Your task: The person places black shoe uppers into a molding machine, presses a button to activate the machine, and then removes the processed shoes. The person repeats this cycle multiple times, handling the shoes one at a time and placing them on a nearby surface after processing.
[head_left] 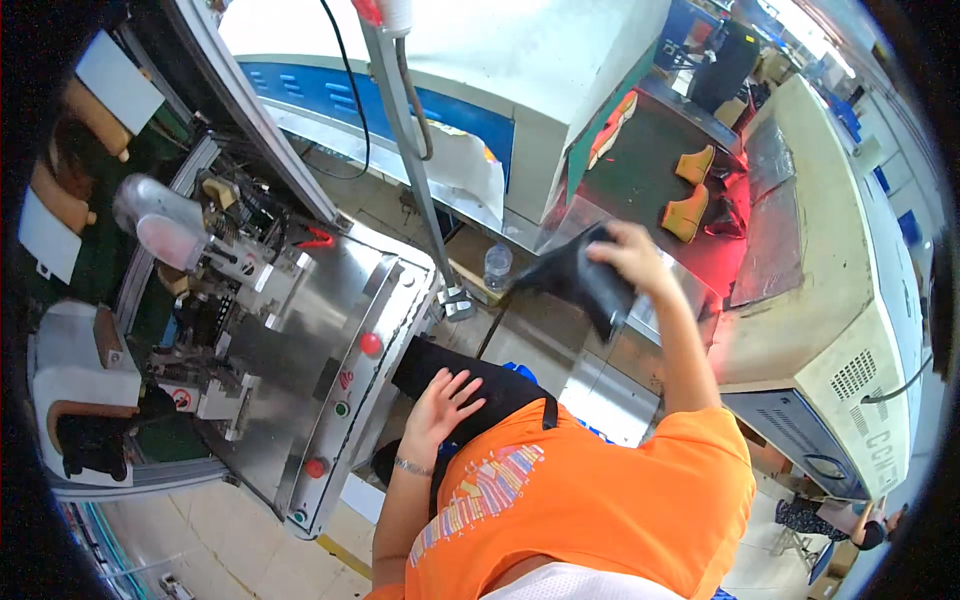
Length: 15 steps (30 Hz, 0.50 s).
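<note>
My right hand (632, 258) is raised in front of the conveyor opening, fingers closed on the top of a black boot upper (575, 280). Motion blurs the upper, so its details are hard to make out. Over my lap, my left hand (440, 405) is open with its fingers spread and nothing in it. It is nearest to the front panel of the steel machine table (300, 370). A pair of tan ankle boots (686, 212) stands on the dark conveyor belt (640, 170), beyond my right hand, with darker boots (730, 215) beside them under red light.
At left stands a machine with clamps (235, 265) and red buttons (370, 344). A metal post (405, 150) rises between it and the white-and-blue housing (440, 110). A clear plastic bottle (497, 267) sits beyond my lap. A cream oven-like housing (850, 270) flanks the right; another person (850, 520) is beyond it.
</note>
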Motion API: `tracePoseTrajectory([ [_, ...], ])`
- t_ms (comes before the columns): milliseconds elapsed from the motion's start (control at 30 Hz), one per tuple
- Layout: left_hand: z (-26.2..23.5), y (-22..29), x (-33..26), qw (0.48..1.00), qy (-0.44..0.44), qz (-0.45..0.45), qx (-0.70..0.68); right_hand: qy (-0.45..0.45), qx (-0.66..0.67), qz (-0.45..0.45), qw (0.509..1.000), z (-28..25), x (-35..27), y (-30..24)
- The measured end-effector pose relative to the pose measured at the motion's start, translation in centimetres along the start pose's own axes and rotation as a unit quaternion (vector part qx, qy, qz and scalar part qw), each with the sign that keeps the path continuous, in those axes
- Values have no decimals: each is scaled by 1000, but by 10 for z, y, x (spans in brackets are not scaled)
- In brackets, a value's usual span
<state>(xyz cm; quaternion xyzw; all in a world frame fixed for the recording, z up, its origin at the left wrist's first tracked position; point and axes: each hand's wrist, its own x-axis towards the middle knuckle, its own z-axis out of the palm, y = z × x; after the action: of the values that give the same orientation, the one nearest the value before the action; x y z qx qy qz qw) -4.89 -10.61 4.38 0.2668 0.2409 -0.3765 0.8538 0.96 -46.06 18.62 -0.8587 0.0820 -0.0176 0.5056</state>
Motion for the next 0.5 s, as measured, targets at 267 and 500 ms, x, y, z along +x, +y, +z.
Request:
tracePoseTrajectory([
  [267,-39,43,-12,981,84,147,96,335,60,153,928,-188,182,113],
  [500,-61,27,-4,975,104,186,67,145,-238,135,951,-54,198,213],
])
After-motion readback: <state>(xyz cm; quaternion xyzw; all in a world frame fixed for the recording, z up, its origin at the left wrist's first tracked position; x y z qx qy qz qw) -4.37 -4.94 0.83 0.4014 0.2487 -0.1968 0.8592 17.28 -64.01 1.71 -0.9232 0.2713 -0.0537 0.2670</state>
